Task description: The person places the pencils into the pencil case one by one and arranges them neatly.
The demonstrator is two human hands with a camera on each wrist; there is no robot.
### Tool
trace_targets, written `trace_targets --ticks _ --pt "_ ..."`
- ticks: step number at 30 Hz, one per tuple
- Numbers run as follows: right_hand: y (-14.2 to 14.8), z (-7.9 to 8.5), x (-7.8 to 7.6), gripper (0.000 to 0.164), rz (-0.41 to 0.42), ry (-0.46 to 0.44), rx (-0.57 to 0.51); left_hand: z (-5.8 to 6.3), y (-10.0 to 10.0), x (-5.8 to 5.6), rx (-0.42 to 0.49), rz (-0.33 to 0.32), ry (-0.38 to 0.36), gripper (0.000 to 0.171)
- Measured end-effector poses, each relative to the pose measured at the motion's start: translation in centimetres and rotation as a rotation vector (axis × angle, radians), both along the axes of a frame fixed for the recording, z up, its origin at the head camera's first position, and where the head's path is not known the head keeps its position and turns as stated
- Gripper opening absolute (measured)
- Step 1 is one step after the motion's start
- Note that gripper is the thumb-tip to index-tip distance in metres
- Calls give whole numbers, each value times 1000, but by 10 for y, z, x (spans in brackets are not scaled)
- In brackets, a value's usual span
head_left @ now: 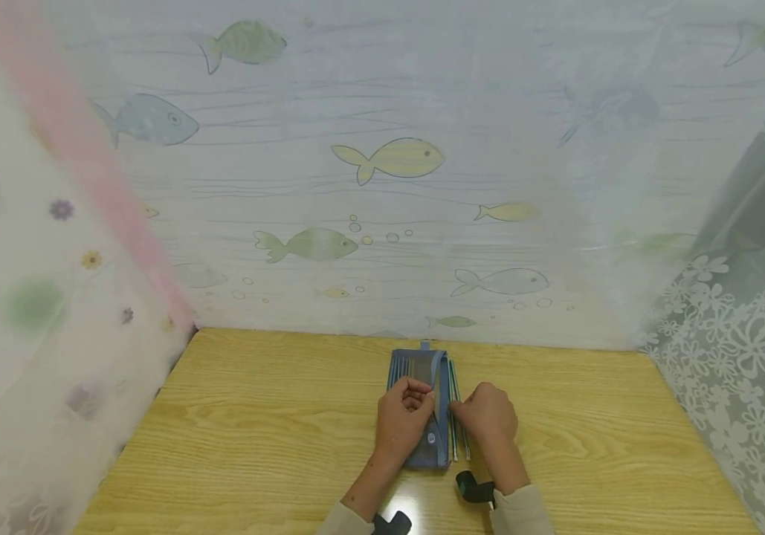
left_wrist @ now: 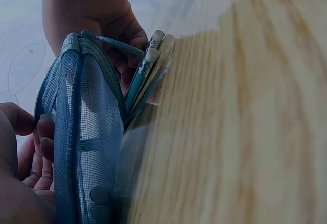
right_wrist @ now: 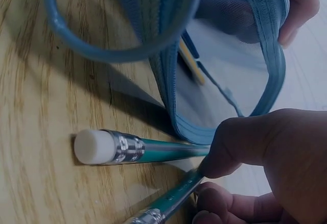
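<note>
A blue mesh pencil case lies on the table with its zip parted along the right side. My left hand grips the upper edge of its opening; in the left wrist view the fingers curl over the mesh. My right hand is just right of the case. In the right wrist view, its thumb and fingers pinch a green pencil. A second green pencil with a white eraser lies beside it, against the case's zip edge. Inside the opening, a yellow stick-like item shows; its kind is unclear.
The wood-grain table extends on both sides of the case. A fish-patterned curtain hangs behind it, with a flowered curtain at the right. A blue loop on the case hangs near the erasers.
</note>
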State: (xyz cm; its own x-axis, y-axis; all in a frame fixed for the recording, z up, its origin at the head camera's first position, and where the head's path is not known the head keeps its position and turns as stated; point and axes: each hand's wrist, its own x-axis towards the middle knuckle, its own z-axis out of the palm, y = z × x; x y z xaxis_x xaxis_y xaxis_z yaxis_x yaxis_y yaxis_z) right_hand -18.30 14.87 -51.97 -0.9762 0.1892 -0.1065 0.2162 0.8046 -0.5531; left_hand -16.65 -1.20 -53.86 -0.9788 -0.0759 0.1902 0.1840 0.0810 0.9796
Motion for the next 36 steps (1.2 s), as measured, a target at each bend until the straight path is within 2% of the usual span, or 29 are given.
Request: trace_targets --ticks 5,14,22,29,36 --pt "0 1 0 45 0 0 11 -10 -1 -5 1 -7 0 8" --pt "-2 3 1 45 -7 -10 14 -12 -2 -5 -8 -15 1 9" --pt "-3 4 0 44 -27 -20 60 -12 -3 -6 -11 -19 11 11" --pt "0 4 0 48 -8 -3 0 -10 -3 -5 -15 -20 5 9" --pt "2 10 2 44 30 16 -94 -11 -3 -4 3 -22 14 9"
